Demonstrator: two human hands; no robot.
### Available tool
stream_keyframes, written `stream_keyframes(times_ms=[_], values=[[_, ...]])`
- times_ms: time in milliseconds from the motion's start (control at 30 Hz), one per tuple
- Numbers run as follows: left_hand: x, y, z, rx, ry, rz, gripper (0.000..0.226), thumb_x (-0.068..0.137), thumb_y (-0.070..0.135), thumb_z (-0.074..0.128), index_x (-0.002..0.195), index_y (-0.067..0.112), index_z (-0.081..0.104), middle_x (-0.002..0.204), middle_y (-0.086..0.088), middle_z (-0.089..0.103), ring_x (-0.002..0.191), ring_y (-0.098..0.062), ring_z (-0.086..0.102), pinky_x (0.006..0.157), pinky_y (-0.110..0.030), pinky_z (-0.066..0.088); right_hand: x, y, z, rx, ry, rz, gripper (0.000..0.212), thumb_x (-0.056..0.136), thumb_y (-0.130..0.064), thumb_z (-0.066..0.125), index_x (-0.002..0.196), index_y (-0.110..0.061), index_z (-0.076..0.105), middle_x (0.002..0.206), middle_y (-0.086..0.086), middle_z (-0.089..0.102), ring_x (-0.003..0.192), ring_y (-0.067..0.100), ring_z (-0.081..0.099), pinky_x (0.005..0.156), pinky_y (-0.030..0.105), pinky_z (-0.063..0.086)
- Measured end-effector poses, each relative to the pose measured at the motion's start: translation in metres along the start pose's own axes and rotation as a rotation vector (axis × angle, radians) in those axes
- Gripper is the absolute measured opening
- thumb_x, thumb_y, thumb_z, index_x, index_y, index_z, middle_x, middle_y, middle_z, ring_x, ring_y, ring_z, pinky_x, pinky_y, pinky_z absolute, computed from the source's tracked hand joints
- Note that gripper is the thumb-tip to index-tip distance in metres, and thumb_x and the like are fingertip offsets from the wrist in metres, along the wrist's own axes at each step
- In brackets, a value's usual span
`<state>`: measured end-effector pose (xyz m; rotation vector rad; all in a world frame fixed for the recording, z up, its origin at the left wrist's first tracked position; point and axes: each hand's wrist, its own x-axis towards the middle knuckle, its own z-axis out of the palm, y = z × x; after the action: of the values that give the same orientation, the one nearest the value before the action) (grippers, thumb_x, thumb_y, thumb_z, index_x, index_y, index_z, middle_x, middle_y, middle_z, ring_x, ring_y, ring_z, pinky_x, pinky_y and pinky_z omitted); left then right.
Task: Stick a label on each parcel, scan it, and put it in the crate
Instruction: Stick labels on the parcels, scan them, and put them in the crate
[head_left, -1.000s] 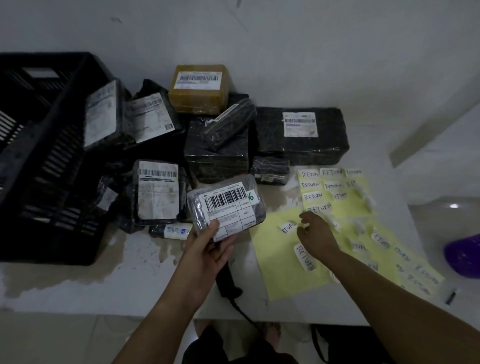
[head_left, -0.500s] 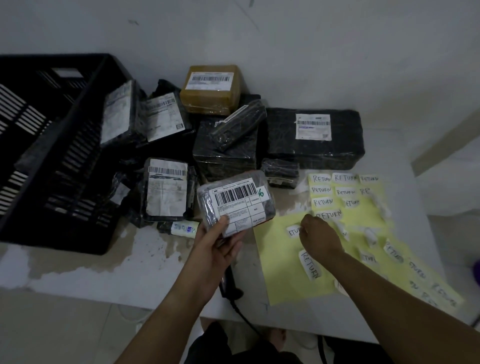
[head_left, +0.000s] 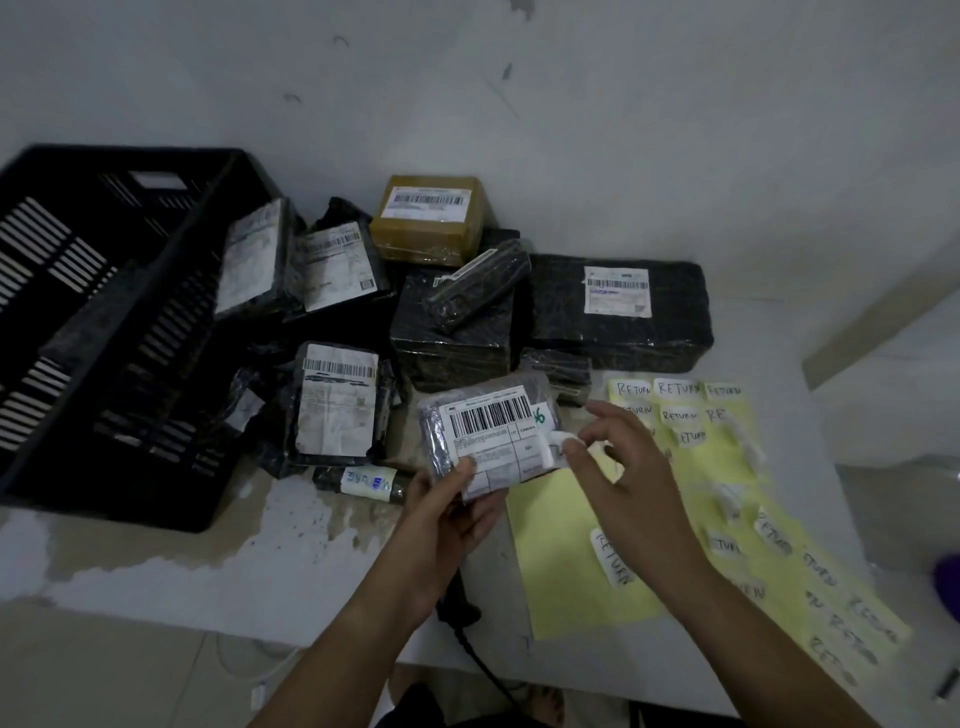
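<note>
My left hand (head_left: 447, 506) grips a small grey wrapped parcel (head_left: 488, 431) by its near edge, barcode label facing up. My right hand (head_left: 618, 467) pinches a small white sticker label (head_left: 553, 446) and holds it against the parcel's right side. Yellow sheets (head_left: 571, 561) with several white "RETURN" labels lie on the table to the right. The black slatted crate (head_left: 119, 332) stands at the left. The dark scanner (head_left: 457, 603) with its cable lies below my left wrist, mostly hidden.
A pile of wrapped parcels sits at the back against the wall: a brown box (head_left: 428, 218), a long black parcel (head_left: 618, 306), flat black ones (head_left: 337, 400) beside the crate. A small tube (head_left: 363, 480) lies near the table's front. The table edge (head_left: 156, 587) runs close below.
My right hand lifted off the yellow sheet with a white label and moved left to the parcel. The left hand kept holding the parcel, which shifted slightly right.
</note>
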<state>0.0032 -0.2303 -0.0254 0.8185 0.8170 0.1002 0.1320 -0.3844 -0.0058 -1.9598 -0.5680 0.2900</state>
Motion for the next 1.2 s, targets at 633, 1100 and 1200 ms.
stream_keyframes(times_ms=[633, 1100, 1200], values=[[-0.012, -0.003, -0.001, 0.109, -0.089, -0.101, 0.079, 0.067, 0.054, 0.081, 0.138, 0.028, 0.056, 0.13, 0.0, 0.07, 0.12, -0.021, 0.067, 0.097, -0.04, 0.046, -0.022, -0.025, 0.02, -0.128, 0.085, -0.141, 0.017, 0.088, -0.03, 0.069, 0.08, -0.027, 0.055, 0.144, -0.014, 0.04, 0.124, 0.007, 0.047, 0.087, 0.029, 0.05], [-0.008, 0.007, -0.007, 0.297, 0.003, 0.091, 0.085, 0.055, 0.067, 0.077, 0.132, 0.033, 0.061, 0.116, 0.004, 0.076, 0.104, -0.016, 0.073, 0.083, -0.035, 0.059, -0.034, -0.036, 0.025, 0.162, 0.24, 0.026, 0.059, 0.078, -0.034, 0.081, 0.125, -0.036, 0.045, 0.108, -0.006, 0.057, 0.09, 0.015, 0.063, 0.074, 0.041, 0.055], [-0.011, 0.008, -0.005, 0.345, -0.027, 0.104, 0.085, 0.061, 0.07, 0.071, 0.138, 0.038, 0.054, 0.123, 0.006, 0.072, 0.109, -0.014, 0.071, 0.079, -0.032, 0.056, -0.032, -0.034, 0.032, 0.153, 0.211, 0.022, 0.054, 0.088, -0.03, 0.072, 0.133, -0.038, 0.043, 0.13, -0.017, 0.047, 0.117, 0.01, 0.053, 0.093, 0.039, 0.052]])
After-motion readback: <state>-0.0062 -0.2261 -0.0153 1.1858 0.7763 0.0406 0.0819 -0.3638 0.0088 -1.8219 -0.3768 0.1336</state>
